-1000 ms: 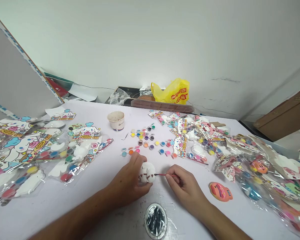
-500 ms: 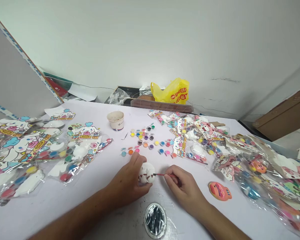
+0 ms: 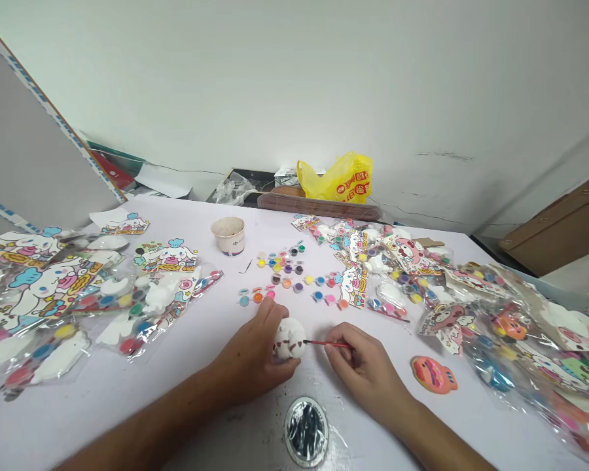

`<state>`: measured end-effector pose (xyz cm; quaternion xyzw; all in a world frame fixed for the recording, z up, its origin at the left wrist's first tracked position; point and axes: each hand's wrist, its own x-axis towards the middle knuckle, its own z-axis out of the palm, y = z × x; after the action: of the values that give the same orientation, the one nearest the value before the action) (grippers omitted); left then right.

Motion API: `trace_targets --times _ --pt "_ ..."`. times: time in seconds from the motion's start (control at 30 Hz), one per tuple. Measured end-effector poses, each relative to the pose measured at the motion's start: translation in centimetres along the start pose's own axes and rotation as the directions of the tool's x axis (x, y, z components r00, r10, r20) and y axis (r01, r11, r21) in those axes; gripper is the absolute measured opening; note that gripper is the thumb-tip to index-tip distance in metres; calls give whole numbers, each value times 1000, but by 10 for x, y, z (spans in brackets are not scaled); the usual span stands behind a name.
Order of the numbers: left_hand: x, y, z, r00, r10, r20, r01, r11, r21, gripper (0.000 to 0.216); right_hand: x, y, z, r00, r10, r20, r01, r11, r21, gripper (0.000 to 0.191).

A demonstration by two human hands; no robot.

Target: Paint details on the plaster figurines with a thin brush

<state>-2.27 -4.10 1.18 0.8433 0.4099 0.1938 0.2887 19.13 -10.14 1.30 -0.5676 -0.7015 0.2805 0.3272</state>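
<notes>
My left hand is closed around the left side of a white plaster figure, its fingers and thumb gripping the edge. Dark brownish-red marks run across the middle of the figure. In my right hand is a thin red paintbrush, pinched near its middle. Its dark tip points left and lies at the figure's right edge; I cannot tell whether it touches. Just beyond my left hand are small paint pots in several colours.
A paper cup stands farther back. Plastic-bagged plaster kits cover the left, with more bagged kits on the right. A painted pink and orange piece lies right of my hand. A round metal-rimmed disc is set in the tabletop near me.
The brush tip has shifted slightly right, from over the figure to its right edge. My left hand keeps its hold, and the whole view has moved a little.
</notes>
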Motion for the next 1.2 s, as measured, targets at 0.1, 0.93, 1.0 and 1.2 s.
trace_targets --times 0.1,0.93,1.0,1.2 --pt "0 1 -1 1000 6 2 -6 1000 6 35 0 -1 0 1000 -7 1 7 1000 -8 17" --pt "1 2 -3 1000 -7 14 7 1000 2 35 1 0 -2 1000 -22 10 21 1000 10 21" --pt "1 2 -3 1000 6 7 -6 1000 5 36 1 0 -1 999 -39 19 38 999 13 23" --pt "0 1 -1 1000 27 2 -27 999 25 39 0 0 1 999 -40 34 39 999 15 23"
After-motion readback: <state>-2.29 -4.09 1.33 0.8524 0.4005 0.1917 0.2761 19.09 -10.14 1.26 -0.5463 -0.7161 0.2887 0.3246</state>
